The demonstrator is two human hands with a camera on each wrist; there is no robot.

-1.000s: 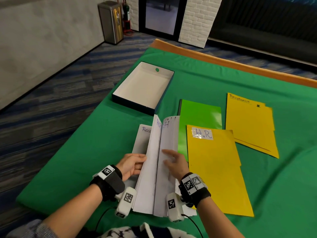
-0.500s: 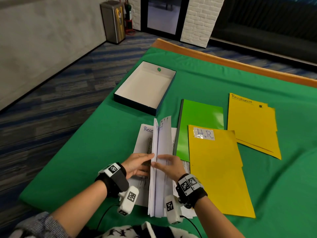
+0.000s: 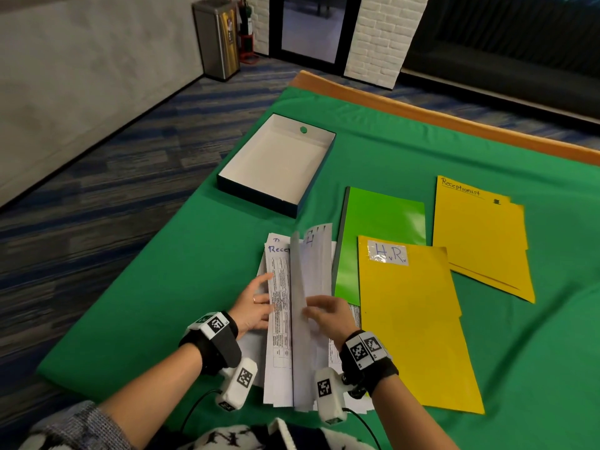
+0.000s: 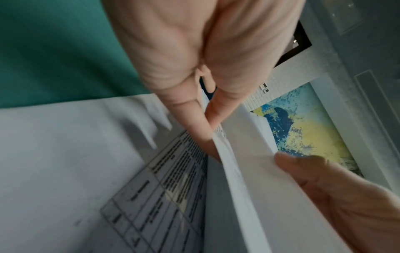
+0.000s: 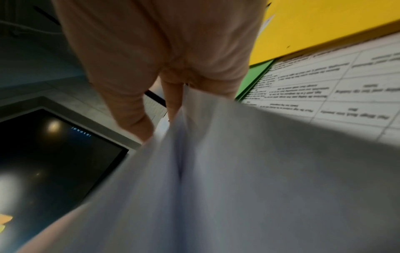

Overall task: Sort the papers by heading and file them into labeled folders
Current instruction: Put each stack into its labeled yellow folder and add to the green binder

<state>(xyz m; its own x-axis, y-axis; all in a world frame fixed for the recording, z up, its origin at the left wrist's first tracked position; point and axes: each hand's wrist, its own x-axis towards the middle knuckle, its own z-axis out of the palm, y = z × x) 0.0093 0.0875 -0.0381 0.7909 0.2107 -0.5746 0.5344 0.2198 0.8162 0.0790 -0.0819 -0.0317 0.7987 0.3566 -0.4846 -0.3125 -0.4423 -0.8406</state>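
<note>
- Far left, the open box (image 3: 276, 164) sits on the green cloth (image 3: 130, 287) with no papers in it.
- Left hand (image 3: 255, 308) lies with fingers extended, fingertips on the flat sheet headed "Rece…" (image 3: 279, 287), holding nothing.
- Centre: a sheaf of papers (image 3: 302, 303) stands on edge over the stack, and the right hand (image 3: 328, 315) pinches it between thumb and fingers; the wrist view is blurred, so the exact finger hold is probably a light pinch.
- Against half a second ago, the sheaf stands about as steep and the left fingers now reach further up the flat sheet.
- Right: green folder (image 3: 380, 241), H.R. folder (image 3: 412, 319) and Receptionist folder (image 3: 480, 235) all lie closed.
- Progress: sorting is under way, and I'd judge nothing filed yet.
</note>
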